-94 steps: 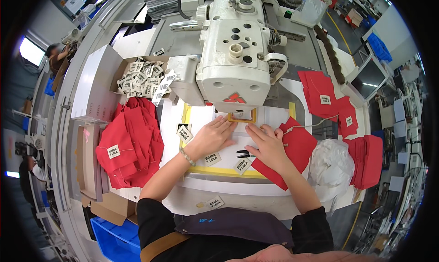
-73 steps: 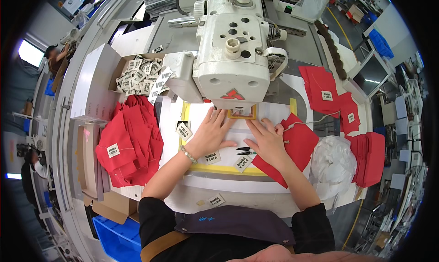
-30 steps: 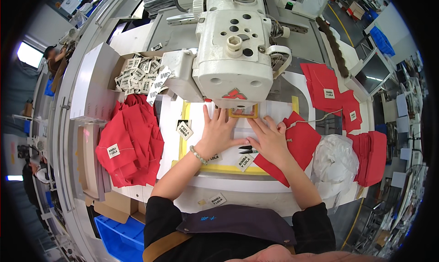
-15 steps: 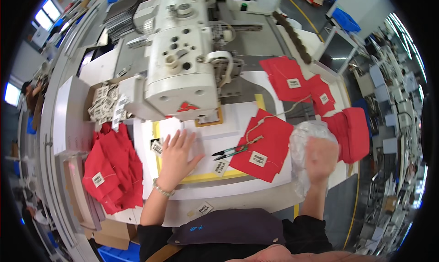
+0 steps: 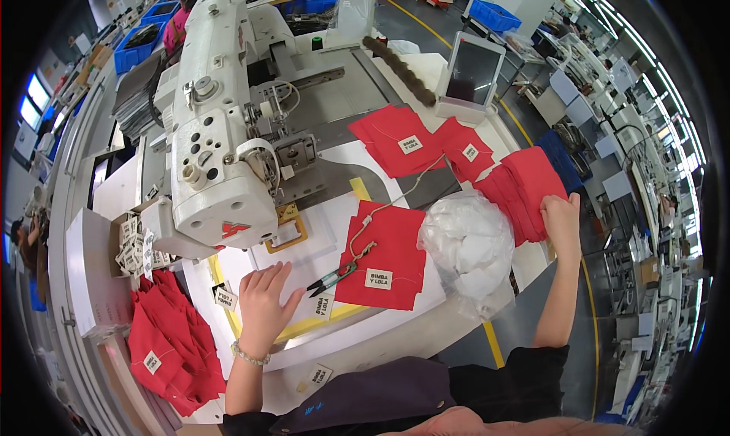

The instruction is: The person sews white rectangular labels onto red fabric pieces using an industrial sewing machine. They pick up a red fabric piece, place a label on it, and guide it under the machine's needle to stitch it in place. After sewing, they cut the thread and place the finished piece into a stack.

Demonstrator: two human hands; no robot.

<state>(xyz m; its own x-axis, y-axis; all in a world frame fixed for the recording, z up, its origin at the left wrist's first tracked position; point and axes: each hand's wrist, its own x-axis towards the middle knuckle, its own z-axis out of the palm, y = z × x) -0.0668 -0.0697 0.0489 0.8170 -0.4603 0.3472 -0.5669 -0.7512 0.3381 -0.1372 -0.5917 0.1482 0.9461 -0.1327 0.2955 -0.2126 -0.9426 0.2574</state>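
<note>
My left hand [image 5: 265, 305] lies flat with fingers spread on the white sewing template [image 5: 304, 242], below the machine head. Close by it are a small printed label [image 5: 225, 298] and another label [image 5: 322, 307]. Green-handled thread snips [image 5: 333, 278], tied to a cord [image 5: 388, 205], rest partly over a red fabric piece [image 5: 403, 242] bearing a pale label. At the right, my right hand [image 5: 561, 219] has its fingers curled on the edge of a stack of folded red fabric pieces [image 5: 525, 189]; its fingertips are partly hidden.
The white sewing machine [image 5: 220, 147] stands over the template. A crumpled clear plastic bag [image 5: 468, 242] sits between the red pieces. More labelled red fabric [image 5: 399, 136] lies behind, and a red heap [image 5: 171, 345] at left beside a box of labels [image 5: 131, 246]. A screen [image 5: 473, 71] stands at back.
My right hand has moved from over the plastic bag to the folded red stack farther right. The view has turned rightward. My left hand stays on the template.
</note>
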